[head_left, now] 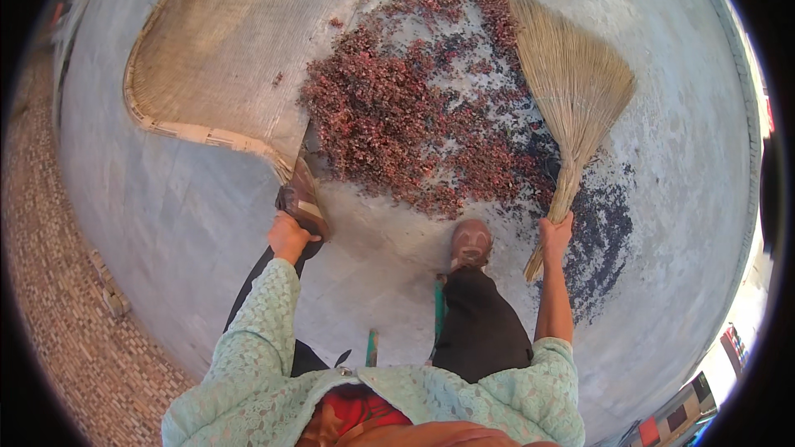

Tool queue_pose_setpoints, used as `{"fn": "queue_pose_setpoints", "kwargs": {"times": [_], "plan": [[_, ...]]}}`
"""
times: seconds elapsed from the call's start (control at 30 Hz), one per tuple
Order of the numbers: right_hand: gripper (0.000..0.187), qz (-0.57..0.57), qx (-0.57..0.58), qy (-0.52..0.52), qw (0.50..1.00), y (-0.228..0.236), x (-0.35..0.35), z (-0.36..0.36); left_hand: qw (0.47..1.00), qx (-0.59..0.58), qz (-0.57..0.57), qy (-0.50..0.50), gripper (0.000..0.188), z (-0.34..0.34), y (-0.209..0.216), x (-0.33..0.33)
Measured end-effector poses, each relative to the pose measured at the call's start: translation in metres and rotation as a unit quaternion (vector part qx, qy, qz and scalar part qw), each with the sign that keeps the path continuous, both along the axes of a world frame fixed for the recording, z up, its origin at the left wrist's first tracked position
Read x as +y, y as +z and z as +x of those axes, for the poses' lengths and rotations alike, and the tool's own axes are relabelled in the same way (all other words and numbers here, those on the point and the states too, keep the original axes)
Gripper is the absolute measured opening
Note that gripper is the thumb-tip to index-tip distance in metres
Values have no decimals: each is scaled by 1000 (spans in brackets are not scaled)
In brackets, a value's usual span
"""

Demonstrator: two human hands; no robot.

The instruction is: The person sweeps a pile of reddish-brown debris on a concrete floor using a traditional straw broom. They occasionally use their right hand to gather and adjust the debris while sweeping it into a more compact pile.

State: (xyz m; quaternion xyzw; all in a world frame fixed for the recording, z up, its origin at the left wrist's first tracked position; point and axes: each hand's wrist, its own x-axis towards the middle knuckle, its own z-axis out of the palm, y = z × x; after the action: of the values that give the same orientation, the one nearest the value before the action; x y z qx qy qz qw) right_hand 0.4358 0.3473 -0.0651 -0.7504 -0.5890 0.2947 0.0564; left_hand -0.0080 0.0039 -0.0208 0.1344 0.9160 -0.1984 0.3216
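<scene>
Most of the red dried bits (397, 108) already lie together in one heap on the ground, so the sweeping looks more than half done, as far as I can judge. On the left a wide woven tray (215, 50) lies flat, its near edge just beside the heap and close to the left shoe (302, 199); only a few bits sit on it, so it seems almost nothing is loaded onto it yet. The left hand (288, 237) is low near that shoe and the tray's corner. Its fingers are curled, but I cannot tell if they hold something or are only closed.

In the middle, the heap is thick on its left part and thinner toward the right, where grey ground shows between the bits. The right shoe (470, 244) stands at the near edge of the heap.

On the right, the right hand (555, 232) is clamped around the thin handle of a straw broom (575, 91), whose fan-shaped head rests on the far right side of the heap. Beside it a dark patch of fine crumbs (600, 232) is spread out and not yet gathered.

The ground (166, 223) is pale grey concrete, outdoors in daylight. A strip of small brick paving (50, 281) runs along the far left.
</scene>
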Motion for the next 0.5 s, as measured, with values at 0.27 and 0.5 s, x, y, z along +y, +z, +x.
{"fn": "queue_pose_setpoints", "kwargs": {"times": [0.27, 0.5], "plan": [[48, 30, -38, 47, 998, 15, -13, 11, 1000, 2, -23, -4, 97, -2, 1, 2], [52, 101, -51, 37, 993, 2, 43, -9, 1000, 4, -12, -8, 109, -1, -2, -1]]}}
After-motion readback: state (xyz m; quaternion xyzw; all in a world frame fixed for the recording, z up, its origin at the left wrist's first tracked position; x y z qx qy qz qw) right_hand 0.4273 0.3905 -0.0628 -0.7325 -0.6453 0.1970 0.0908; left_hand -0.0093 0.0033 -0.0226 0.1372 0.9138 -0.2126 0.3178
